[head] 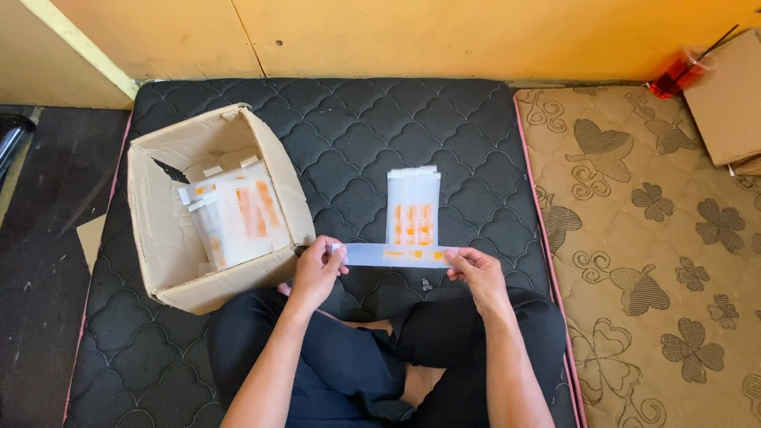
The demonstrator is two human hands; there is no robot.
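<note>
Mid-fold: left hand [319,269] and right hand [476,272] each pinch an end of a white strip [392,254], held crosswise at 6 o'clock of the packet stack [412,208] on the mattress [476,143]; likely next, a careful, aligned placement.

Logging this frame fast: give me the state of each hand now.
Left hand: closed, pinching the left end of the white strip.
Right hand: closed, pinching the strip's right end.
</note>
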